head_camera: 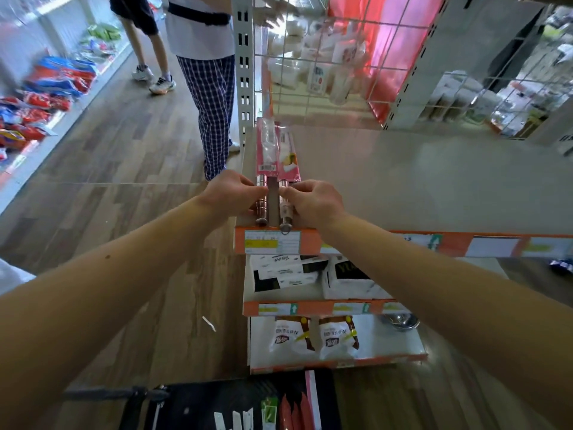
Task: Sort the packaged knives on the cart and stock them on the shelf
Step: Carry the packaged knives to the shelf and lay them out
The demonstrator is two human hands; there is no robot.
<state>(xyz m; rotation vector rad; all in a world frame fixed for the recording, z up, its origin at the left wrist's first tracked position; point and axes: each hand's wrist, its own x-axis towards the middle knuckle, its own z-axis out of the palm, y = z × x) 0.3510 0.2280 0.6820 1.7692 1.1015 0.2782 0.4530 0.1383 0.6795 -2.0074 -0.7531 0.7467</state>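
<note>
Two packaged knives with pink card sleeves lie side by side at the left end of the grey shelf (403,181), their steel handles pointing toward me. My left hand (231,192) pinches the handle of the left knife (266,150). My right hand (313,201) pinches the handle of the right knife (289,156). A narrow gap of shelf shows between the two handles. At the bottom edge, the black cart (217,408) holds more packaged knives (291,414) in red, green and white packs.
A person in checked trousers (214,107) stands just left of the shelf upright (243,57), another behind. Lower shelves hold white packets (313,336) and boxes. Wire mesh backs the shelf. Snack bags (46,88) line the far left aisle over wooden floor.
</note>
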